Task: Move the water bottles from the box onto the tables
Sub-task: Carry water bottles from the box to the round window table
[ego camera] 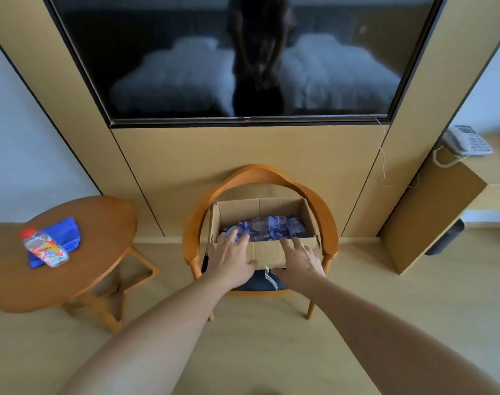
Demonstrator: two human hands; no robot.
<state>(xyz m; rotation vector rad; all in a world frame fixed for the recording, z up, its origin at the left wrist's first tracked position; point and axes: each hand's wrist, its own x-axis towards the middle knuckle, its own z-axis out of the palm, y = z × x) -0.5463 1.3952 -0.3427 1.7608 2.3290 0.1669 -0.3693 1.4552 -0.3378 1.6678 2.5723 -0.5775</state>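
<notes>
Bottles (267,227) lie jumbled in the box (267,250) on the chair (327,220), count hard to tell. Left hand (231,256) reaches over the near wall, fingertips hidden among them; right hand (298,259) rests flat, fingers released.

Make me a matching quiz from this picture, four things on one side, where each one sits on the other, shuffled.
Things:
1. cardboard box
2. red-capped bottle
3. water bottles
4. telephone

Places:
A. on the blue cloth on the round table
B. inside the box
C. on the desk at right
D. on the chair seat

Pairs: 1-D, 2-A, 3-B, 4-C
</notes>
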